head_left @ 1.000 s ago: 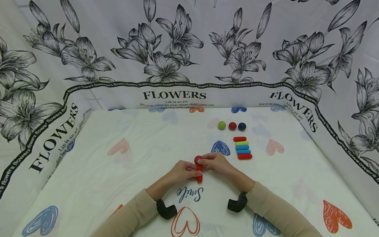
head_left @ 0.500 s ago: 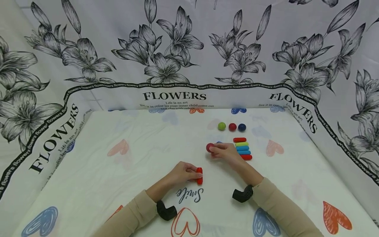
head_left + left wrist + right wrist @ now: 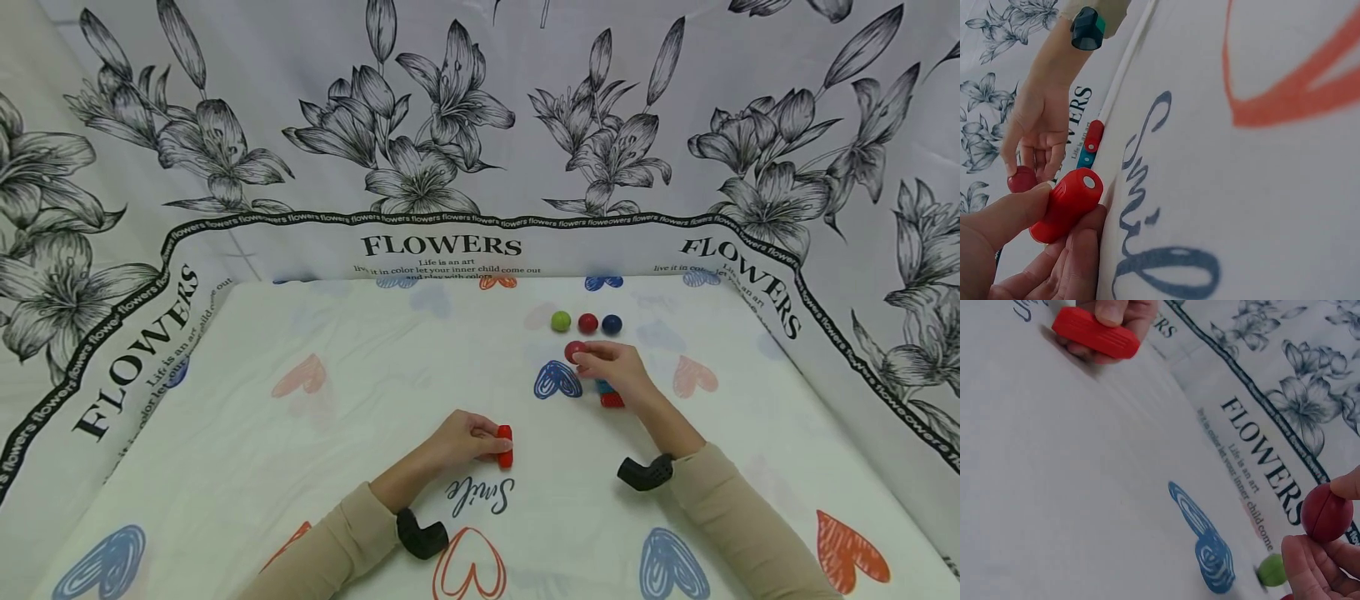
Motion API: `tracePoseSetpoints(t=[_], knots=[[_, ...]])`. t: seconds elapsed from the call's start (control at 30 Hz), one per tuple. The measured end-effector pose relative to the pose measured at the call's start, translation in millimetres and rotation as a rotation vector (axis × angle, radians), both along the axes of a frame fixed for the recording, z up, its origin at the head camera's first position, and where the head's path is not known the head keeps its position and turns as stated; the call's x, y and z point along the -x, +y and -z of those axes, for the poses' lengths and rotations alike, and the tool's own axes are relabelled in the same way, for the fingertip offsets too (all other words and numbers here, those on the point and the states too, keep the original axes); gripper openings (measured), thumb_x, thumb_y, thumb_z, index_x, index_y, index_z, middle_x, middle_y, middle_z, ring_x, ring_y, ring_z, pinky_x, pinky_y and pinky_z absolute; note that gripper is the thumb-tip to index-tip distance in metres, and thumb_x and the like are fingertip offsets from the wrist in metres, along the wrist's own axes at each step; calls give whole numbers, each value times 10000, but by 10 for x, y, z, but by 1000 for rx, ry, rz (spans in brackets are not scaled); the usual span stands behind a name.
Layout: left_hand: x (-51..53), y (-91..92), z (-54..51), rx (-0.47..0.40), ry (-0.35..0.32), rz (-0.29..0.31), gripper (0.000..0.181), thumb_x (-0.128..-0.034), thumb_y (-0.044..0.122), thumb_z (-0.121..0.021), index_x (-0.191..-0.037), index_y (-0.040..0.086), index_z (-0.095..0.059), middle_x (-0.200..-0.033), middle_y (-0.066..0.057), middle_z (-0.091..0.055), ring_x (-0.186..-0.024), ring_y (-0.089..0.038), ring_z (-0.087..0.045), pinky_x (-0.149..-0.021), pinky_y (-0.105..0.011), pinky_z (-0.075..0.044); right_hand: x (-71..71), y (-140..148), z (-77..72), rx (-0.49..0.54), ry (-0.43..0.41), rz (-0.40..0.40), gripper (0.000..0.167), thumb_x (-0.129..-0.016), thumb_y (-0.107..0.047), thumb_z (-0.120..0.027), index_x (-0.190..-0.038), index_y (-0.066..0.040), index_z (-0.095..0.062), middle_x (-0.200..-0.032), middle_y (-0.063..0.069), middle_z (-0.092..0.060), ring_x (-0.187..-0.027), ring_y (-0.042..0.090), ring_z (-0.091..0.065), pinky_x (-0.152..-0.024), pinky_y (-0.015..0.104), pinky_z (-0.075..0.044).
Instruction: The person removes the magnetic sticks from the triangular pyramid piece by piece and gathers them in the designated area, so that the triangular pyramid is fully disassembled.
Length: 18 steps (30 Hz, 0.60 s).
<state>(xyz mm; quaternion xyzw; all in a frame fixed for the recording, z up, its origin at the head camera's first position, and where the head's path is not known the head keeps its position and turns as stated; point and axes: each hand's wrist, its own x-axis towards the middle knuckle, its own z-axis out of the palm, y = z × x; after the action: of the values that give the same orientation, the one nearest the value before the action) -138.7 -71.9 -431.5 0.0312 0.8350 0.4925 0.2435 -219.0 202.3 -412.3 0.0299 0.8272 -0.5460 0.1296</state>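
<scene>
My left hand [image 3: 467, 437] holds a short red plastic rod [image 3: 1067, 209] between thumb and fingers, low over the cloth. One end of the rod shows a small pale dot. Out to the right, my right hand [image 3: 621, 371] pinches a dark red ball [image 3: 1326, 514] with a seam line, raised above the cloth. Just beyond it stand a green ball [image 3: 561, 322], another red ball [image 3: 588, 323] and a dark blue ball [image 3: 612, 325] in a row. Under the right hand, a red rod [image 3: 612, 401] and part of a blue rod [image 3: 604, 387] show; the others are hidden.
A white cloth [image 3: 390, 358] with printed hearts and the word Smile covers the table. Behind and at both sides hangs a flower-print curtain [image 3: 442, 244]. Each wrist wears a black device, such as the right one [image 3: 645, 473].
The right hand has carried the red ball away from the rod's far end, rightward and farther back, now over the row of rods. The left hand stays nearly in place with its rod.
</scene>
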Motion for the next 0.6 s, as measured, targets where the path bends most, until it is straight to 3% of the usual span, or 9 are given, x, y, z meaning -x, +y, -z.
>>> tracePoseSetpoints(t=[0.27, 0.4, 0.6], knots=[[8, -6, 7, -12, -7, 4, 344, -833, 289, -745, -1051, 32, -680, -846, -57, -738, -680, -107, -618, -679, -183, -490, 65, 234, -44, -22, -33, 72, 656, -933, -433, -590, -1442, -54, -421, -1393, 234, -532, -969, 77, -688, -1184, 491, -303], [7, -8, 4, -9, -7, 4, 347, -835, 291, -743, -1056, 31, -678, -847, -60, -741, -679, -109, -620, -679, -182, -487, 93, 332, -66, -32, -38, 98, 687, -926, -440, -597, -1453, -47, -397, -1434, 233, -486, -905, 8, -661, -1206, 528, -235], [-2, 3, -15, -7, -6, -3, 336, -833, 284, -747, -1040, 29, -675, -859, -67, -744, -690, -109, -620, -702, -194, -493, 160, 505, -57, -17, -13, 108, 717, -918, -466, -596, -1452, -32, -395, -1390, 208, -518, -773, -96, -630, -1182, 436, -321]])
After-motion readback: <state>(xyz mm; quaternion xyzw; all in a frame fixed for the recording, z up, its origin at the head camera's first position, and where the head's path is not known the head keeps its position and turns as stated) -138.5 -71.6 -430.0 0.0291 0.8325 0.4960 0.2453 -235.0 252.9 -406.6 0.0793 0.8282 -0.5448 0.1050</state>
